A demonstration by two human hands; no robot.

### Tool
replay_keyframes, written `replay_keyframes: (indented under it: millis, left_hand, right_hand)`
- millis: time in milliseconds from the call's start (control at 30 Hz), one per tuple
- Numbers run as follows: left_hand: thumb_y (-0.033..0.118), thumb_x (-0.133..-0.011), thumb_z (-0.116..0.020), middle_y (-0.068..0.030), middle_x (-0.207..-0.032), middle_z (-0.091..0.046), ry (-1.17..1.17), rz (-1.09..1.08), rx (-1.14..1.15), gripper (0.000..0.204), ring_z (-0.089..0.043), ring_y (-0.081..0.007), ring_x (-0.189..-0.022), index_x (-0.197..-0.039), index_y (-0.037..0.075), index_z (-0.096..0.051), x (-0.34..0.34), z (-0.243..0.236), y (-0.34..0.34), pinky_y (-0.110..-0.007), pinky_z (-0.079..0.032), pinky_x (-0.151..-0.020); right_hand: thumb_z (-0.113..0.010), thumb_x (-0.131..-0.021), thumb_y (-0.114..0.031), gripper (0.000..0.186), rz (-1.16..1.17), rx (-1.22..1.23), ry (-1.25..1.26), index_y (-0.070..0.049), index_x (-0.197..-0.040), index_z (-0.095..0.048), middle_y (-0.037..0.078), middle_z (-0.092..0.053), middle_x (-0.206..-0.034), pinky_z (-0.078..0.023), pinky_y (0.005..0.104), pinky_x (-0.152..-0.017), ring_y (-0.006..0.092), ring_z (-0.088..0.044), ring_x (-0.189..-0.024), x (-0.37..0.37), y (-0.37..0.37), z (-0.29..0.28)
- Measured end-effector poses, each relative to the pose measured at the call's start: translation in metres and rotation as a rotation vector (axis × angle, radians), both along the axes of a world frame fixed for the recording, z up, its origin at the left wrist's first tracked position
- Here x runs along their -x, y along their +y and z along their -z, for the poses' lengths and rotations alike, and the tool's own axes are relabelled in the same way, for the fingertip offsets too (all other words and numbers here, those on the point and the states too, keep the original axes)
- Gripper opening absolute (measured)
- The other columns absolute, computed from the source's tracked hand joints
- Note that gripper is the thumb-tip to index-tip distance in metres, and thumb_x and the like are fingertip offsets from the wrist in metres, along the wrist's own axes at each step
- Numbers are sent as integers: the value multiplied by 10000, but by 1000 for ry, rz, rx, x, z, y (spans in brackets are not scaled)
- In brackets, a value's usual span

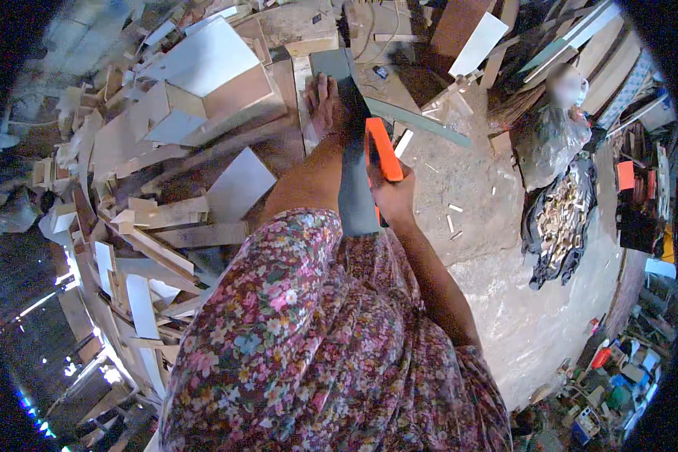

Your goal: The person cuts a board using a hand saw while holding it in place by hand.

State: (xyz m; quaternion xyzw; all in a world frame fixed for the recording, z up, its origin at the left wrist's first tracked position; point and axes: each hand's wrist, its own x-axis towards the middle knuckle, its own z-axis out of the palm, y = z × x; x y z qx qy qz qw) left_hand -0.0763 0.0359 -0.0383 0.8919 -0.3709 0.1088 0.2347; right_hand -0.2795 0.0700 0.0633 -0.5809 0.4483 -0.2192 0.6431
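My right hand [396,197] is closed round the bright orange handle of a handsaw [383,149]. The saw's dark blade appears to run away from me, though it is hard to tell apart from the shadow. Along my lap's far edge lies a long grey-green board [356,200], which stretches forward right beside the saw. My left hand [324,105] rests flat on the wood at the board's far left side, fingers spread and pointing away from me. Where the blade meets the board cannot be made out.
Left of me lie a white-topped wooden box [211,56], a white panel [241,184] and piled offcuts. A thin green strip [422,124] lies ahead on the concrete floor [482,248]. To the right, a black sack of wood scraps [561,218] lies below a clear plastic bag [550,143].
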Motion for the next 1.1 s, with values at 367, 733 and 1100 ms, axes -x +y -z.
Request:
replay_keyframes:
  millis: [367, 733, 1100]
  left_hand:
    - [186, -791, -439, -58, -1395, -284, 27, -41, -15, 462, -150, -311, -1321, -1248, 117, -450, 0, 16, -2, -482, -73, -1073]
    - [176, -798, -411, -93, -1381, -294, 623, 200, 712, 456, -254, -334, -1273, -1248, 104, -429, 2, 13, -5, -489, -119, -1061]
    - [213, -788, -454, -144, -1261, -381, -218, 231, -237, 434, -268, -292, -1255, -1178, 23, -474, 31, 5, 39, -508, -97, -1059]
  right_hand:
    - [-627, -729, -67, 124, -32, 29, 52, -10, -802, -543, 2, -531, -666, -401, 248, -548, 92, -477, -594, 73, 48, -98]
    - [-605, -738, -52, 65, 3, 100, -74, -13, -776, -568, -42, -490, -633, -365, 237, -489, 55, -431, -545, 8, 14, -10]
    - [-617, -757, -88, 85, -20, 129, -152, -48, -751, -542, -14, -490, -559, -360, 235, -415, 73, -445, -448, 0, 10, -26]
